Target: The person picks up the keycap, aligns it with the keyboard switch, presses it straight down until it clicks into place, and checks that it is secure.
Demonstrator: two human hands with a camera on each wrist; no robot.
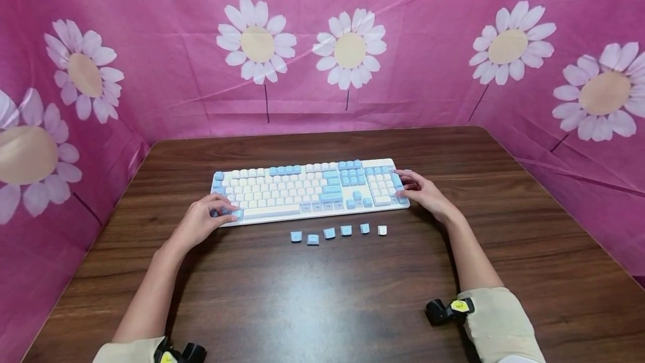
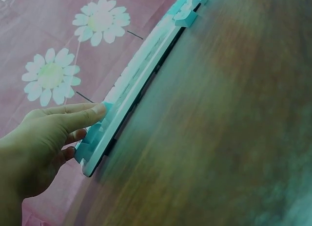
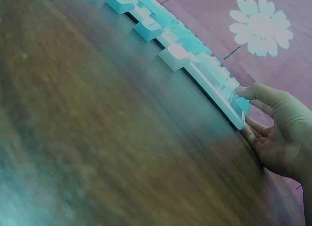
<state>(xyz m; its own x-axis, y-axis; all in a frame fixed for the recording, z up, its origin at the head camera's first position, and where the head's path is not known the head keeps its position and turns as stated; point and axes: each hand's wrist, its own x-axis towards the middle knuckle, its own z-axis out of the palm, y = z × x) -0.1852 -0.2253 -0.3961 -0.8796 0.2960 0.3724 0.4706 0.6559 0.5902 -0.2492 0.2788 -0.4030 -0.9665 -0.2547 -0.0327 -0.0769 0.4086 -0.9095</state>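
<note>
A white and light-blue keyboard (image 1: pixel 282 190) lies on the wooden table, slightly slanted. My left hand (image 1: pixel 204 217) holds its left end; in the left wrist view the left thumb (image 2: pixel 87 116) lies on the blue keys at the near corner, with the other fingers around the end. At the opposite end my right hand (image 1: pixel 423 192) grips the right edge, its thumb over the number-pad keys and its fingers (image 3: pixel 251 133) against the side. In front of the keyboard sits a loose row of several light-blue keycaps (image 1: pixel 330 233) and one white keycap (image 1: pixel 382 230).
The dark wooden table (image 1: pixel 302 296) spreads out toward me. Pink cloth (image 1: pixel 413 71) printed with large white daisies hangs behind and on both sides. Each forearm wears a black camera mount (image 1: pixel 448 311) over a beige sleeve.
</note>
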